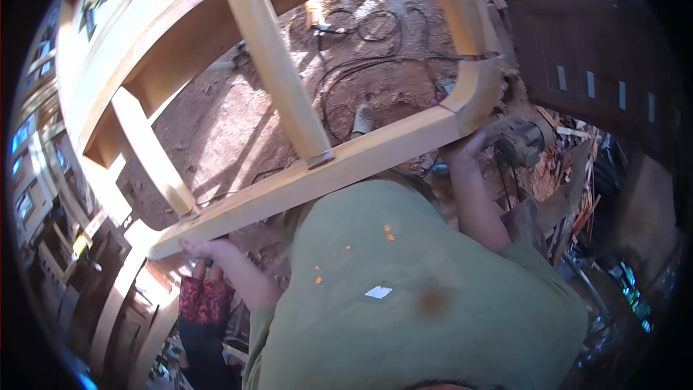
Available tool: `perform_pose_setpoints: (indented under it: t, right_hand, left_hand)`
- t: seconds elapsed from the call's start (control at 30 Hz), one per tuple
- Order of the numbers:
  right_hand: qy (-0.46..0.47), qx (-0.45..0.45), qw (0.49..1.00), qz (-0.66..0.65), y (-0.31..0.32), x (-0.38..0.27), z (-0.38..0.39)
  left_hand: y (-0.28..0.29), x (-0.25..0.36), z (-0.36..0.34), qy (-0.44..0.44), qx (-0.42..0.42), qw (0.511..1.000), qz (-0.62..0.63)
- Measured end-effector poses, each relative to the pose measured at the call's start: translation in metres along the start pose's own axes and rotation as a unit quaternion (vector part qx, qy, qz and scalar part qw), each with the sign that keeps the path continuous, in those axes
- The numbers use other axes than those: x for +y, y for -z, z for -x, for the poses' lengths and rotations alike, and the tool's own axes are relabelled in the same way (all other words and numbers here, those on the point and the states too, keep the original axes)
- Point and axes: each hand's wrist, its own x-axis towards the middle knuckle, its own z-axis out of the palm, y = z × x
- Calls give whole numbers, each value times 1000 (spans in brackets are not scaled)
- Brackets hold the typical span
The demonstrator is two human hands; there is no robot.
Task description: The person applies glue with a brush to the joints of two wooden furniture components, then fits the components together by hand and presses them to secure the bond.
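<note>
A light-coloured wooden furniture frame (390, 141) with curved rails and several slats fills the upper left in front of me. My left hand (206, 248) grips its near rail close to the left corner, the thumb side against the wood. Toward the right end, my right hand (463, 149) is at the underside of the same rail, near the rounded corner; its fingers are largely hidden by the wood. Just below my left hand is a red and black glove-like fabric (206, 302) with what look like fingers at its top; whose it is I cannot tell.
Looped black cable (354, 65) lies on the reddish dirt floor (216, 137). A grey, motor-like tool (521, 141) sits beside my right hand. Farther right are a dark brown panel (585, 58) with pale slots and scattered wood scraps (570, 195). More curved wooden pieces (115, 303) stand at lower left.
</note>
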Motion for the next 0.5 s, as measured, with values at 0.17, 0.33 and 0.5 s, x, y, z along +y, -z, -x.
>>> perform_pose_setpoints:
  t: [0.17, 0.33, 0.5]
  right_hand:
    - [-40, -9, 997, -59, -12, 32, 11]
    - [-28, 4, 1000, -7, -4, 30, -1]
    - [-26, -109, 994, 12, 29, 28, -9]
  left_hand:
    - [-21, 7, 27, 25, 47, 999, 8]
    - [-12, 6, 28, 72, 33, 997, 9]
    - [-11, 4, 19, 27, 30, 999, -1]
